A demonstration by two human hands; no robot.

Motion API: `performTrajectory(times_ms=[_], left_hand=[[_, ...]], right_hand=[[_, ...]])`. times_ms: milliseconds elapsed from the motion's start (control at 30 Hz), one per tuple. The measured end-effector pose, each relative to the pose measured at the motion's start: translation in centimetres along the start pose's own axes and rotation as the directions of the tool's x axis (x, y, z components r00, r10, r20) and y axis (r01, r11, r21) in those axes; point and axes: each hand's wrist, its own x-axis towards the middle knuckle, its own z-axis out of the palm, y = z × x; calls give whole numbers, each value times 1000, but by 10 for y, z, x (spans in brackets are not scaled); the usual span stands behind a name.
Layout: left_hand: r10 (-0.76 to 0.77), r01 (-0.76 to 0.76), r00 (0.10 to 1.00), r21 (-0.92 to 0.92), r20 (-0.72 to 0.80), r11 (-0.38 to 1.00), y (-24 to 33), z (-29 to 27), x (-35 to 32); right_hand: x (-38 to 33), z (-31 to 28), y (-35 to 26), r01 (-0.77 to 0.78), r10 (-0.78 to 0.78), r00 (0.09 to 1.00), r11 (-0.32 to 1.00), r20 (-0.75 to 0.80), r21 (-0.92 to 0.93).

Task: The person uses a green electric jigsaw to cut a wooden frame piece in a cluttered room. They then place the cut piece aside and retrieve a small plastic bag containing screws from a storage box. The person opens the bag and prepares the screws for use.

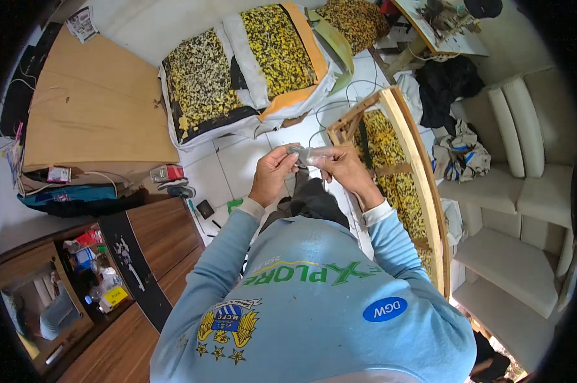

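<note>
In front of my chest, both hands meet over a small greyish, see-through piece [304, 155] that looks like a plastic packet. My left hand [272, 175] pinches its left end between thumb and fingertips. On the other side, my right hand [349, 169] grips it with the thumb and fingers closed. The fingers cover much of the piece, and its contents are too small to make out. Light blue sleeves with white cuffs cover both forearms.
Beyond my hands lie yellow-and-black speckled foam blocks [202, 83]. A wooden frame [422, 185] with similar foam stands close on my right, beside grey sofa seats [512, 255]. To my left are a brown cardboard sheet [103, 102] and a wooden cabinet [164, 236]. Small items lie on white floor tiles [234, 159].
</note>
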Motion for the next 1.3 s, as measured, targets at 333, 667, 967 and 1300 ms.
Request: performTrajectory(times_ms=[333,667,967,1300], left_hand=[[-77,82,996,-104,48,991,41,21,151],[-194,286,941,-347,276,893,74,59,286],[-309,586,657,-207,688,784,92,72,385],[-581,705,222,282,783,650,79,61,437]], right_hand=[[113,-84,-54,124,-174,969,957,-178,-260],[160,-163,-87,350,-299,747,936,-594,-31],[162,-172,-106,462,-158,536,877,-829,131],[136,-117,-83,852,78,302,426,-950,305]])
